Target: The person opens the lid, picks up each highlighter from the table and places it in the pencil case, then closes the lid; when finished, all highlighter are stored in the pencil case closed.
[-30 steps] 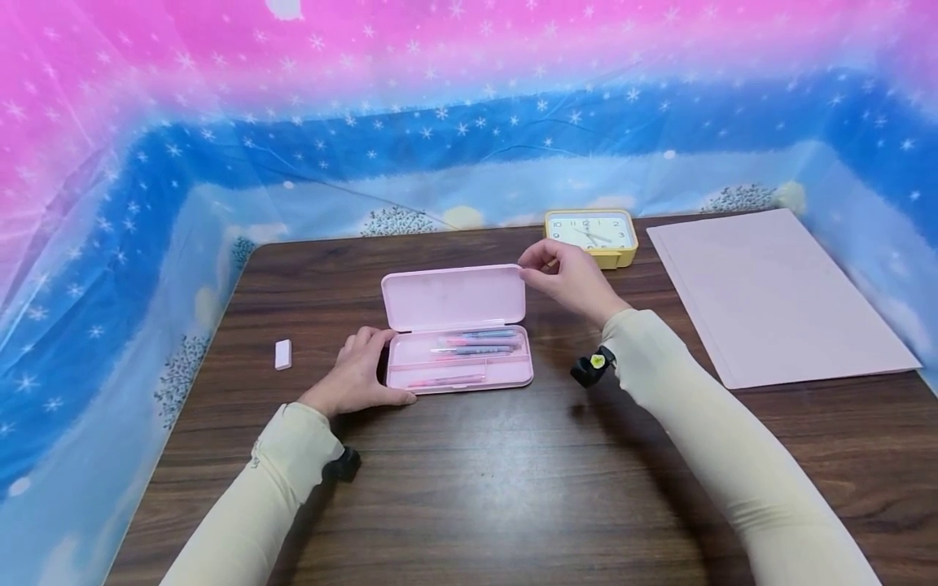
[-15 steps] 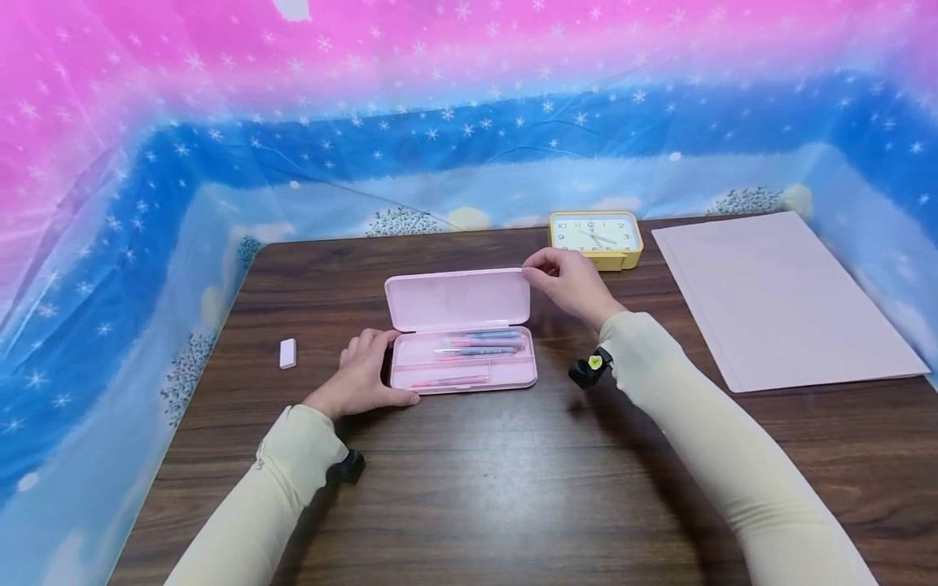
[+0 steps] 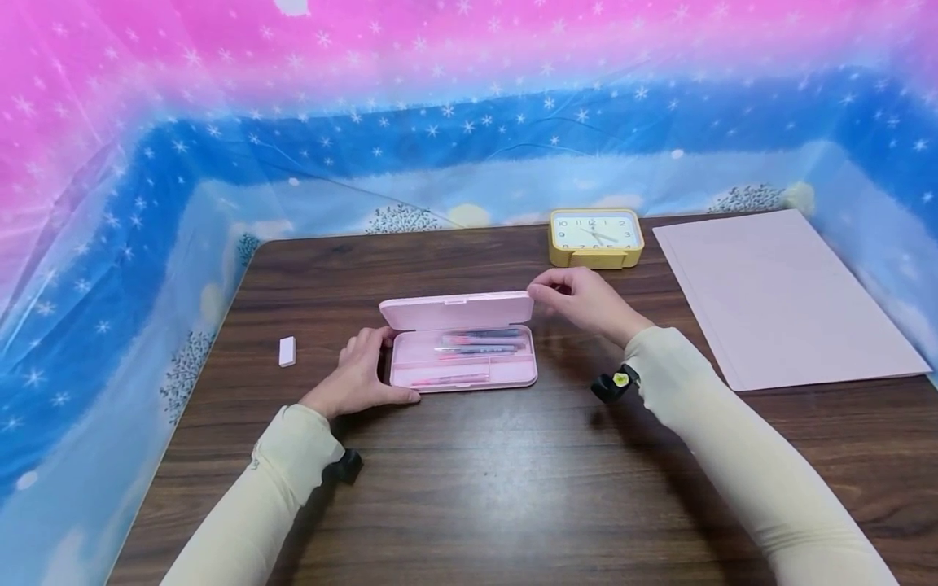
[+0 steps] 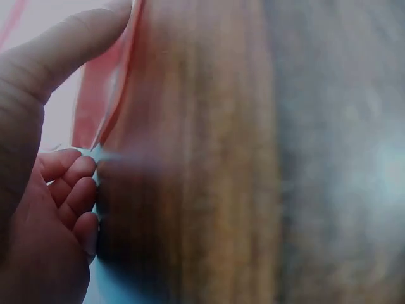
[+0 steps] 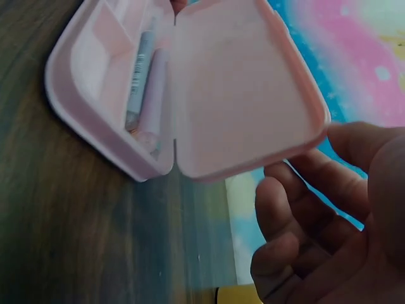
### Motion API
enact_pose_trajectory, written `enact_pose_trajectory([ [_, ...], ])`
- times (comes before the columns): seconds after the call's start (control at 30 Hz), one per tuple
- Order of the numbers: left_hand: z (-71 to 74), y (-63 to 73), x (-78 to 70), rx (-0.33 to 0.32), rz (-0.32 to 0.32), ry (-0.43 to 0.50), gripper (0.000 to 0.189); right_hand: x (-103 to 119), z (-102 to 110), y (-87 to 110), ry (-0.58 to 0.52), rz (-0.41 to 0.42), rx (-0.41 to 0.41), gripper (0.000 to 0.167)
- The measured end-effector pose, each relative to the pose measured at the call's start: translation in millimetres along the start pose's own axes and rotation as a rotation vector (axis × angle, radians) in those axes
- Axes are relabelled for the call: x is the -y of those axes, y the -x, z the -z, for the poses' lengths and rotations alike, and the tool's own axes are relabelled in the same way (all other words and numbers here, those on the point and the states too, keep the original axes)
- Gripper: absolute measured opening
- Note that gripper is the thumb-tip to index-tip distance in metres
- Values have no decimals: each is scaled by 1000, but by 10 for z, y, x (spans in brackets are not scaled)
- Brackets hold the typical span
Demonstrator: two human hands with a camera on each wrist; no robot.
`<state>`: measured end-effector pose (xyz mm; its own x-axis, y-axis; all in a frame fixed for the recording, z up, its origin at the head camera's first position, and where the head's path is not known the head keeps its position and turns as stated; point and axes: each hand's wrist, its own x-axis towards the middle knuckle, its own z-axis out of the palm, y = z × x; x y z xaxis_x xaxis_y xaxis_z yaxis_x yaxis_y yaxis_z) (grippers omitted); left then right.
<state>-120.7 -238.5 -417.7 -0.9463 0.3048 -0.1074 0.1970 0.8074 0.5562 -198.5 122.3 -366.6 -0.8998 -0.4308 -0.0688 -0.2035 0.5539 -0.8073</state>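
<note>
A pink pencil case (image 3: 506, 373) lies on the table with its hinged lid (image 3: 458, 312) raised at a slant. Several pens (image 3: 479, 342) rest in its back compartment, and a slim pink pen (image 3: 450, 380) is in the front one. My left hand (image 3: 357, 374) grips the case's left end, thumb along the front edge and fingers round the back corner. At the lid's upper right corner, my right hand (image 3: 589, 303) pinches the edge between thumb and forefinger. The right wrist view shows the lid's inner face and the other fingers (image 5: 275, 202) loosely bent beneath.
A white eraser (image 3: 287, 352) lies left of the case. Behind the right hand stands a yellow clock (image 3: 596, 236). A large pale pink folder (image 3: 787, 301) covers part of the table's right side. Patterned cloth (image 3: 454, 146) hangs along the table's back and sides.
The lid has swung forward and down from nearly upright. My right hand came down and toward me with its corner, uncovering the clock's front; my left hand stays on the case.
</note>
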Motion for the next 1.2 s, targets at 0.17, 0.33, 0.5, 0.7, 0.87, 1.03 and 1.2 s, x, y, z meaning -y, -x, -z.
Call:
enact_pose_trajectory([
  [0.17, 64, 29, 18, 23, 41, 86, 73, -45, -19, 108, 55, 37, 31, 28],
  [0.33, 95, 44, 19, 17, 37, 140, 59, -113, -77, 148, 55, 57, 36, 19],
  [0.5, 100, 49, 29, 23, 24, 206, 62, -198, -132, 150, 53, 74, 59, 18],
  [0.7, 123, 61, 65, 47, -42, 240, 65, -260, -182, 125, 76, 81, 86, 24],
  [0.87, 109, 70, 65, 53, -29, 206, 74, -290, -242, 86, 129, 70, 115, 30],
  [1.03, 75, 77, 60, 49, 7, 143, 83, -299, -283, 67, 163, 54, 138, 34],
  [1.2, 63, 72, 68, 42, 18, 120, 86, -276, -292, 66, 164, 44, 141, 35],
])
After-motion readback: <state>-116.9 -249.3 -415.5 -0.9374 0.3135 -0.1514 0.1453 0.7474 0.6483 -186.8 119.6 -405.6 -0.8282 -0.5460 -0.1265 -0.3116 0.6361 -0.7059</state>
